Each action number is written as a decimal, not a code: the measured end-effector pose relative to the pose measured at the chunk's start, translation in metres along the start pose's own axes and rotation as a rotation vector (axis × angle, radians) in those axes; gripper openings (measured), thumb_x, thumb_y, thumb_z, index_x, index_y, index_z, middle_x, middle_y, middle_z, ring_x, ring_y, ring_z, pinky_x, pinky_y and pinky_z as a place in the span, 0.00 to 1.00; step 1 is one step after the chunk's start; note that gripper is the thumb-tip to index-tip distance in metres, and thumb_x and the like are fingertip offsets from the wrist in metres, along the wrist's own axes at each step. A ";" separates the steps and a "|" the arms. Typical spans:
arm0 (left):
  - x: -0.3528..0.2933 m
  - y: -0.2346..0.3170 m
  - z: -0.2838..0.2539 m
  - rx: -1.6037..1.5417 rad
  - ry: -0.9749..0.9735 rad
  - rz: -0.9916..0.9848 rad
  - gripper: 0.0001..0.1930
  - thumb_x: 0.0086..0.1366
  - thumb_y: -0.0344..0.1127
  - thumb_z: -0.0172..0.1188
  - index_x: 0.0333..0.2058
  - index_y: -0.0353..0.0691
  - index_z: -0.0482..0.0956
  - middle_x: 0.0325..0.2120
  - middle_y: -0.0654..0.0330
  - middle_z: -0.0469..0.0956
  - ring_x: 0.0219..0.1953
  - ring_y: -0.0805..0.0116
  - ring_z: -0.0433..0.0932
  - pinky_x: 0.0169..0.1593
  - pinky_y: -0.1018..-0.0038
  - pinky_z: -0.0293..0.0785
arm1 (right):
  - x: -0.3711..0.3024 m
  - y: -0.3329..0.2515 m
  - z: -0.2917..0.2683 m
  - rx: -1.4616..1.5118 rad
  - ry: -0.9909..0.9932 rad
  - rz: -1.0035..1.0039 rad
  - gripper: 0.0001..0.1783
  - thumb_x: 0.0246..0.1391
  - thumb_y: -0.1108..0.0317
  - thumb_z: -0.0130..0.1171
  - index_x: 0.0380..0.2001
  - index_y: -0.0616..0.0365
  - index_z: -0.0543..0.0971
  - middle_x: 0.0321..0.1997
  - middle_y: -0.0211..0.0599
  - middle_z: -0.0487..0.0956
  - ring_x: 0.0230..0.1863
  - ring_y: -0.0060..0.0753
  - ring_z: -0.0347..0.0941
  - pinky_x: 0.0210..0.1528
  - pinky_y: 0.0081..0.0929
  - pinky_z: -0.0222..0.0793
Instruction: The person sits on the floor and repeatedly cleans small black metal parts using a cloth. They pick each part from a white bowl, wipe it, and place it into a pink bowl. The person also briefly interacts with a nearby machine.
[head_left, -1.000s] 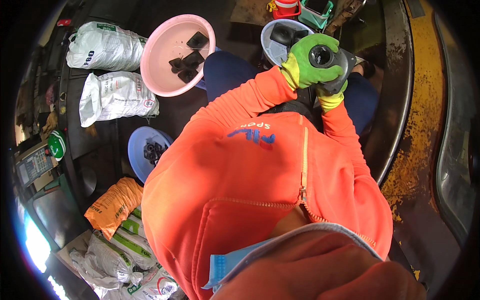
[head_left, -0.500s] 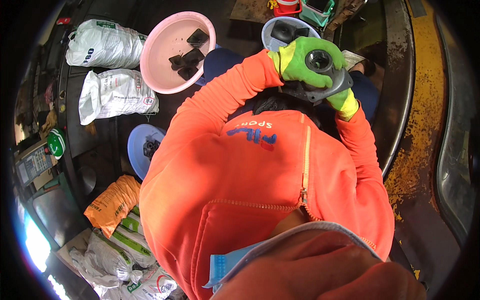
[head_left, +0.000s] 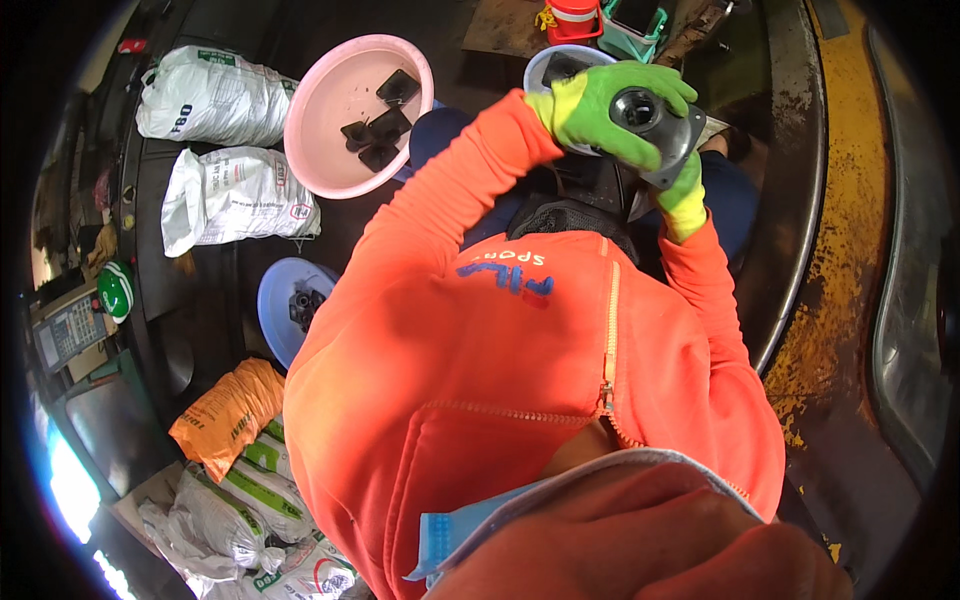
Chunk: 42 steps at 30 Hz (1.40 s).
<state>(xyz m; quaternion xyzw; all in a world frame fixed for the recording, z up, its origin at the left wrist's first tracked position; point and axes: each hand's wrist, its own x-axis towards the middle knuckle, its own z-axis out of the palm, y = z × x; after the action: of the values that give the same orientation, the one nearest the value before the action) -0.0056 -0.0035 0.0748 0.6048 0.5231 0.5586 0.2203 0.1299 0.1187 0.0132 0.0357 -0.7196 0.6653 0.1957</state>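
Both my hands wear green and yellow gloves at the upper right of the head view. My left hand (head_left: 597, 112) is closed round a black flanged part (head_left: 672, 137) with a round, raised collar and a flat plate with small corner holes. Its fingers curl about the collar. My right hand (head_left: 684, 196) grips the same part from below at the plate's edge; most of its fingers are hidden behind it. Close behind the left glove is a light blue basin (head_left: 533, 68) with black parts in it.
A pink basin (head_left: 298, 150) with several black parts stands to the left. Another blue basin (head_left: 275, 312) sits lower left. White sacks (head_left: 215, 100) and an orange sack (head_left: 228, 415) lie along the left. A rusty yellow machine edge (head_left: 835, 250) runs along the right.
The flanged part has tilted in my hands, its plate now steeper. My left hand has risen slightly and the fingers have shifted on the collar. The view has moved a little.
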 end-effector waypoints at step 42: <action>-0.036 -0.064 0.013 0.444 0.641 -0.180 0.17 0.66 0.46 0.48 0.45 0.41 0.72 0.42 0.59 0.76 0.46 0.62 0.74 0.51 0.59 0.69 | -0.021 0.034 -0.020 1.088 0.463 0.719 0.16 0.64 0.58 0.48 0.47 0.59 0.71 0.27 0.27 0.67 0.22 0.18 0.59 0.23 0.18 0.57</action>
<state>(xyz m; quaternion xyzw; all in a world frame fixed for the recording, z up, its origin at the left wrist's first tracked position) -0.0126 -0.0087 0.0007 0.3845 0.7242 0.5709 -0.0423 0.1438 0.1377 -0.0251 -0.2552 -0.1906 0.9456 0.0658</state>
